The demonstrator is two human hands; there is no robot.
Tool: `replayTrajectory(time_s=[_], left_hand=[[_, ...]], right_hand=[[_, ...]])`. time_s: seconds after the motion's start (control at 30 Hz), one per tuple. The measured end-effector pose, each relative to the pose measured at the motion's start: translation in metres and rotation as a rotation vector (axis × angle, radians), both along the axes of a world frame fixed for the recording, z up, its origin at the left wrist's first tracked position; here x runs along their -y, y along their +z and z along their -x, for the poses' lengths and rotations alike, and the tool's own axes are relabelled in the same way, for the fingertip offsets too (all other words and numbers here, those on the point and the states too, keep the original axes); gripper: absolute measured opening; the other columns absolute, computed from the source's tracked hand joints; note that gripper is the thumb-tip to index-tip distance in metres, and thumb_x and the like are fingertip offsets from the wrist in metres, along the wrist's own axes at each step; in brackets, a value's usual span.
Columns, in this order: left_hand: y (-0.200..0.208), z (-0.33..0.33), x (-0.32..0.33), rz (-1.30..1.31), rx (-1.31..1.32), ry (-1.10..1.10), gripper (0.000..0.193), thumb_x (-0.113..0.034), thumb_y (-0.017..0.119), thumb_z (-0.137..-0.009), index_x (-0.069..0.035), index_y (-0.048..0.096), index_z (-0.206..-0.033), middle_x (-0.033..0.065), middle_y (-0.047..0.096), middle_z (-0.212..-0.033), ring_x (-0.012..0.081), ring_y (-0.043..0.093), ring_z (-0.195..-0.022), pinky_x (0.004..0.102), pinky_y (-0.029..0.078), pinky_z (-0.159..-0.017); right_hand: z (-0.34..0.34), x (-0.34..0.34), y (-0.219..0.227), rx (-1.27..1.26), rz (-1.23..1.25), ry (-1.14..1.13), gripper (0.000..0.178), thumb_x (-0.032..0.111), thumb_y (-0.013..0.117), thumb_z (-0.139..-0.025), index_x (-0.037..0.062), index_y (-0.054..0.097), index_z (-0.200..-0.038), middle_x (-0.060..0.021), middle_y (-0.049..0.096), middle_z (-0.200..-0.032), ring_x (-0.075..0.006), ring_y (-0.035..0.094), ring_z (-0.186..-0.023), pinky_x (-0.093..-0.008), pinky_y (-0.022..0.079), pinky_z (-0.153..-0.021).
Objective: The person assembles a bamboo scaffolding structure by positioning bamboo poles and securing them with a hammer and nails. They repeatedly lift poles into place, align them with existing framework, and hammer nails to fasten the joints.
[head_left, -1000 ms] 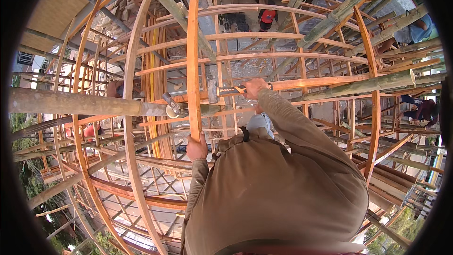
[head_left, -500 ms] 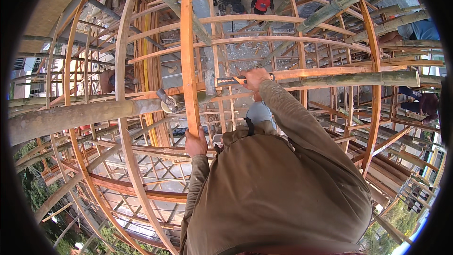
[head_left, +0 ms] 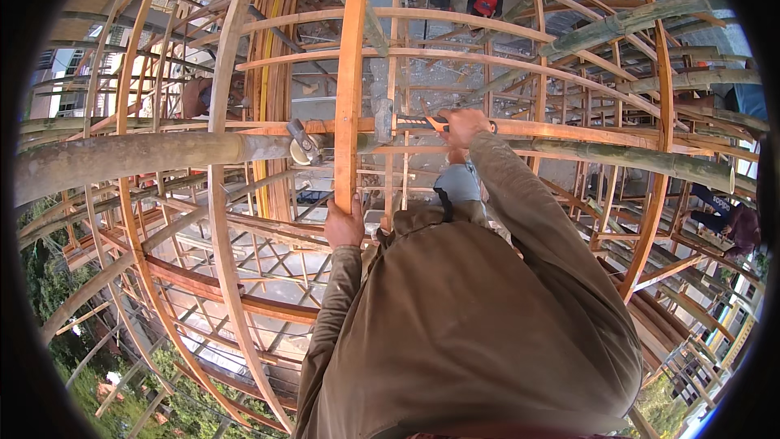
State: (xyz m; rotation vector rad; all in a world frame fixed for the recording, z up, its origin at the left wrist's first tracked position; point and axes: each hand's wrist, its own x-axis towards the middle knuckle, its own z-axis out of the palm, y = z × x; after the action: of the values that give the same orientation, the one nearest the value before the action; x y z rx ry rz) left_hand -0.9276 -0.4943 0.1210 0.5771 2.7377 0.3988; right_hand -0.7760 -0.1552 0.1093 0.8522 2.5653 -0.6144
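Note:
My left hand (head_left: 344, 223) grips an upright orange wooden rib (head_left: 350, 73) of a curved lattice frame, just below where it crosses a horizontal orange batten (head_left: 569, 132). My right hand (head_left: 463, 126) is raised at that batten and is shut on the handle of a hammer (head_left: 388, 118), whose grey head hangs beside the rib at the crossing. A thick grey-green bamboo pole (head_left: 122, 158) runs level from the left and ends at the crossing. My olive sleeves and shirt fill the lower middle.
Curved wooden ribs (head_left: 223, 195) and bamboo poles (head_left: 650, 158) surround me on all sides, with open gaps down to trees and ground below. One person in red (head_left: 486, 0) is far above, another person (head_left: 735, 223) sits at right, and a third person (head_left: 199, 97) works at left.
The view has tilted so the bamboo pole and the crossing sit lower and nearer. My right hand stays at the batten with the hammer; my left hand keeps its grip on the rib.

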Motion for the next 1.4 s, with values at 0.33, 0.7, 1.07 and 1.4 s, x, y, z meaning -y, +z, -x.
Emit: replayTrajectory(time_s=[0.33, 0.7, 1.07, 1.4], left_hand=[[0.004, 0.000, -0.002, 0.043, 0.044, 0.017, 0.063, -0.060, 0.062, -0.095, 0.000, 0.056, -0.111, 0.0301, 0.071, -0.090, 0.0510, 0.069, -0.088, 0.0595, 0.052, -0.074], [0.005, 0.000, -0.003, 0.020, 0.017, 0.005, 0.065, -0.062, 0.061, -0.095, 0.001, 0.057, -0.111, 0.0303, 0.071, -0.088, 0.0510, 0.069, -0.086, 0.0584, 0.053, -0.074], [0.005, 0.000, -0.001, 0.045, 0.036, 0.013, 0.061, -0.058, 0.062, -0.095, -0.001, 0.057, -0.116, 0.0284, 0.071, -0.094, 0.0499, 0.069, -0.089, 0.0587, 0.053, -0.077], [0.000, -0.003, 0.000, 0.029, -0.071, -0.007, 0.061, -0.056, 0.063, -0.095, 0.002, 0.057, -0.115, 0.0291, 0.071, -0.090, 0.0501, 0.069, -0.085, 0.0600, 0.053, -0.072]], right_hand=[[-0.003, 0.001, -0.007, 0.005, -0.040, -0.014, 0.040, 0.040, 0.073, -0.089, 0.0166, 0.066, -0.121, -0.0125, 0.075, -0.106, -0.0351, 0.072, -0.100, -0.0508, 0.057, -0.085], [-0.002, 0.001, -0.007, 0.013, -0.050, 0.010, 0.043, 0.041, 0.073, -0.090, 0.0189, 0.064, -0.126, -0.0120, 0.075, -0.104, -0.0352, 0.072, -0.099, -0.0515, 0.056, -0.085], [-0.003, 0.002, -0.010, 0.018, -0.033, 0.000, 0.043, 0.040, 0.071, -0.091, 0.0166, 0.063, -0.126, -0.0127, 0.076, -0.104, -0.0349, 0.072, -0.100, -0.0521, 0.056, -0.085], [-0.006, 0.002, -0.014, 0.022, -0.012, 0.002, 0.043, 0.037, 0.073, -0.088, 0.0156, 0.066, -0.124, -0.0127, 0.076, -0.106, -0.0340, 0.073, -0.098, -0.0494, 0.057, -0.085]])
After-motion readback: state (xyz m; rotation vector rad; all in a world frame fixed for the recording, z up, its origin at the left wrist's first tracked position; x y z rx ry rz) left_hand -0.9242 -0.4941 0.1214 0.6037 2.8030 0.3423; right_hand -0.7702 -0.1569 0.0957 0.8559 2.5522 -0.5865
